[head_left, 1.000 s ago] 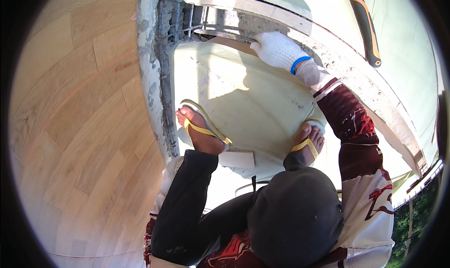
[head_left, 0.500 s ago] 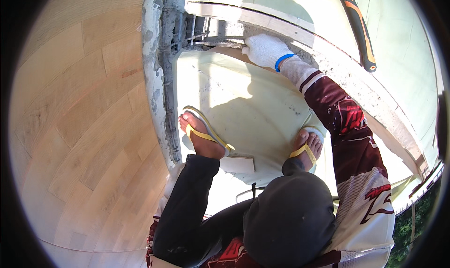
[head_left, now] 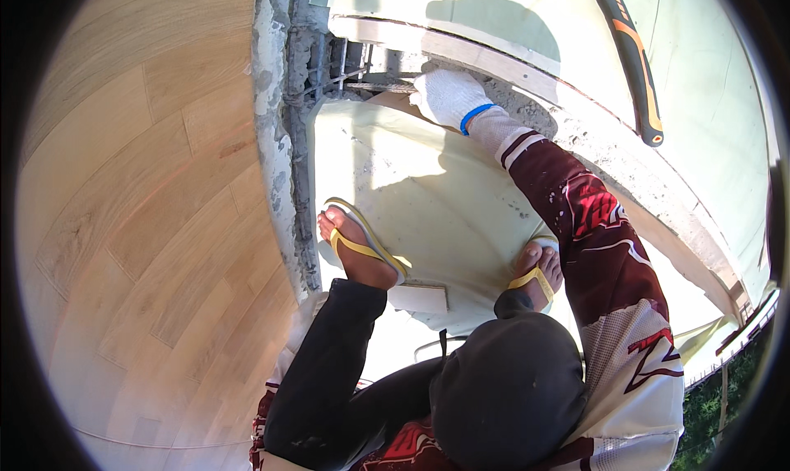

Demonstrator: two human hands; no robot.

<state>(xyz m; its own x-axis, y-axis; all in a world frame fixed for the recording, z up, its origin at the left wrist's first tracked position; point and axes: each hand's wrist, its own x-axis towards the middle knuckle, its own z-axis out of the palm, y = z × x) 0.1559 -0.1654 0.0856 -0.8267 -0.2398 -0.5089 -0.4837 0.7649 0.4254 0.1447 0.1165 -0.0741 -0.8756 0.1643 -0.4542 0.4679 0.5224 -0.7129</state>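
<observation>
My right hand (head_left: 448, 99), in a white knitted glove with a blue cuff, reaches into a rough concrete channel (head_left: 527, 100) at the top middle. Its fingers are curled inward and their tips are hidden, so what they hold, if anything, does not show. A thin ribbed steel bar (head_left: 380, 86) runs from the left up to the fingers. Further left, crossing steel bars (head_left: 341, 63) show in the gap. Beside the channel runs a pale wooden strip (head_left: 481, 53). My left hand is out of view.
A black-and-orange tool handle (head_left: 632, 63) lies on the pale sheet at upper right. My sandalled feet stand on a cream sheet (head_left: 411, 162), near a small flat offcut (head_left: 420, 298). Wood-look panelling (head_left: 148, 224) fills the left, bordered by a rough concrete edge (head_left: 274, 117).
My right hand has shifted slightly left along the channel, nearer the crossing bars. The ribbed bar stays in place. The whole view has tilted a little.
</observation>
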